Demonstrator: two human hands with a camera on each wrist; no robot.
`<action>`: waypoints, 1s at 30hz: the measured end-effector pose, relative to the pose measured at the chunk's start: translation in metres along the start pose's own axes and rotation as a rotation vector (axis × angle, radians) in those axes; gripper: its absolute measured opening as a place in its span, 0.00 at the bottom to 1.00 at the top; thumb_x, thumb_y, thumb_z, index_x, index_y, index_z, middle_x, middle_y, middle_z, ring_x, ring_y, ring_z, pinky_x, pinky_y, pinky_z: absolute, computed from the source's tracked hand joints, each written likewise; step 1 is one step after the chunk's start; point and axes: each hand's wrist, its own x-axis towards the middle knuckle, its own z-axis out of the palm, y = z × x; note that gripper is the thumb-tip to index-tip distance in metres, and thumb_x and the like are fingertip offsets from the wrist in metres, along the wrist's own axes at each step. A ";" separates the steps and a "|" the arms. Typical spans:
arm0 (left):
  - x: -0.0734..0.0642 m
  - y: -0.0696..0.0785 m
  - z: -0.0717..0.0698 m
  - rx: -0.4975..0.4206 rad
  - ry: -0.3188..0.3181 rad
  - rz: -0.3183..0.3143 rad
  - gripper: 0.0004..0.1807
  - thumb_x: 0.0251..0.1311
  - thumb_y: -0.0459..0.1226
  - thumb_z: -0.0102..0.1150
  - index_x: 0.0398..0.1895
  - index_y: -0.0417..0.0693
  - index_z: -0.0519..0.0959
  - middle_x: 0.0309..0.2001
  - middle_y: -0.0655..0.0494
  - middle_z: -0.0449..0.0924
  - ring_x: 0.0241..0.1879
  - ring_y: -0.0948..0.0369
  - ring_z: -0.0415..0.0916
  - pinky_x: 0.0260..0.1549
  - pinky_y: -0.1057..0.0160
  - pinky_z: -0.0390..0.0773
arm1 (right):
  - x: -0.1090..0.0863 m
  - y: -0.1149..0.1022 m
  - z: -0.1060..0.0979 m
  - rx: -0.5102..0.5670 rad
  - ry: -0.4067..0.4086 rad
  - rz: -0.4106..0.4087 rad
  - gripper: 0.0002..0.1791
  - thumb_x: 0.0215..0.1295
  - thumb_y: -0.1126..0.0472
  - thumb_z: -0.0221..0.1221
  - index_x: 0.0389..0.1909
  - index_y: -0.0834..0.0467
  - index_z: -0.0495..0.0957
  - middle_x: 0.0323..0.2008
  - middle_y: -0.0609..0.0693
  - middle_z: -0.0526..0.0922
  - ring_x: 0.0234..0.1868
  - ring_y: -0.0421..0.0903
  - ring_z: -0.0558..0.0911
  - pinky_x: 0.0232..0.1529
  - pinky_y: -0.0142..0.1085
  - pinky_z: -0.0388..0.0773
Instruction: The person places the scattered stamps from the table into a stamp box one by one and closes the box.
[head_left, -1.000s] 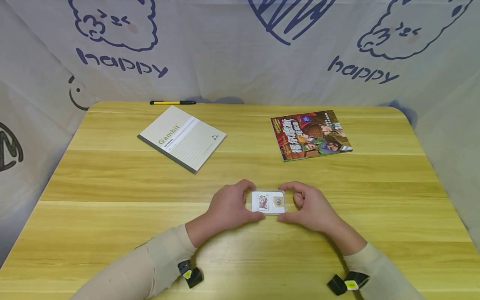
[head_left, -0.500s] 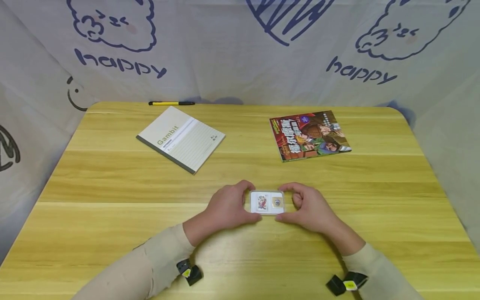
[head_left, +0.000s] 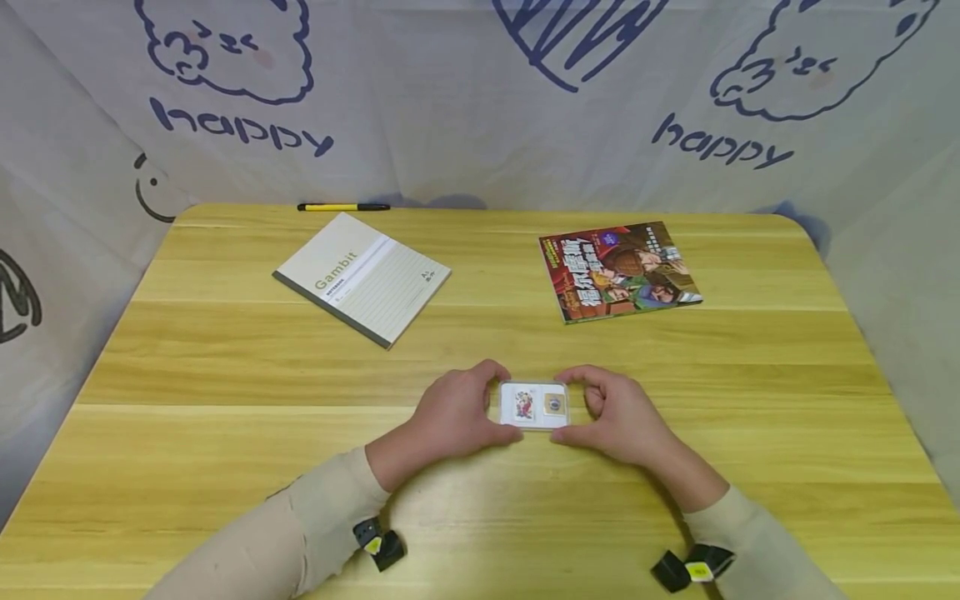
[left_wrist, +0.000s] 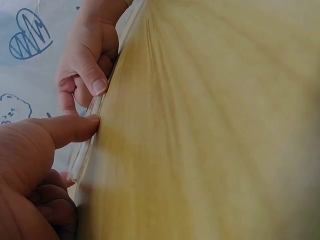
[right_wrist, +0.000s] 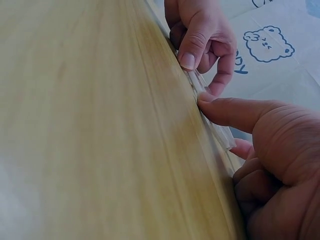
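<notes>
A small clear plastic case [head_left: 539, 418] with a white inside lies flat at the table's near middle. Through its lid show a colourful printed picture at left and a gold square with a round emblem at right. My left hand [head_left: 459, 414] pinches its left end, thumb on the near edge and index finger at the far corner. The right hand [head_left: 624, 417] grips the other end the same way. In the left wrist view the case [left_wrist: 82, 155] appears edge-on, a thin clear slab close to the table top. The right wrist view shows the case [right_wrist: 220, 132] between thumb and fingers.
On the wooden table [head_left: 225, 467], a Gambit notebook [head_left: 363, 279] lies at back left, with a yellow and black pen [head_left: 343, 207] behind it at the edge. A colourful picture book [head_left: 621, 272] lies at back right. White cloth [head_left: 465, 125] with drawings hangs behind.
The whole head view has shifted slightly between the first frame and the second. Both hands keep their hold on the case, which stays in place on the table.
</notes>
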 end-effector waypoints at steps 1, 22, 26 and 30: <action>0.000 0.000 0.000 0.001 0.001 0.000 0.37 0.39 0.50 0.82 0.54 0.47 0.78 0.24 0.61 0.71 0.22 0.63 0.67 0.21 0.62 0.68 | 0.000 0.001 0.000 -0.001 0.002 -0.001 0.35 0.42 0.53 0.82 0.54 0.53 0.80 0.15 0.42 0.59 0.17 0.40 0.57 0.25 0.35 0.60; 0.000 0.000 -0.004 0.001 -0.004 0.016 0.42 0.37 0.53 0.83 0.57 0.43 0.82 0.21 0.62 0.71 0.23 0.64 0.66 0.25 0.64 0.69 | 0.000 -0.004 -0.002 -0.004 0.013 0.076 0.34 0.40 0.53 0.82 0.52 0.54 0.85 0.12 0.43 0.60 0.15 0.40 0.56 0.18 0.32 0.53; -0.001 0.000 -0.004 0.004 0.014 0.021 0.43 0.36 0.53 0.83 0.57 0.43 0.82 0.26 0.57 0.81 0.25 0.62 0.69 0.28 0.63 0.72 | 0.001 -0.003 -0.001 -0.014 0.015 0.070 0.34 0.39 0.52 0.82 0.52 0.54 0.85 0.12 0.43 0.60 0.15 0.40 0.56 0.18 0.32 0.53; -0.003 0.001 -0.002 0.002 0.040 0.012 0.42 0.35 0.53 0.84 0.56 0.43 0.83 0.47 0.51 0.85 0.35 0.60 0.76 0.37 0.60 0.76 | 0.001 -0.002 -0.001 -0.011 0.010 0.065 0.35 0.40 0.51 0.82 0.54 0.54 0.85 0.12 0.43 0.59 0.15 0.40 0.56 0.19 0.32 0.53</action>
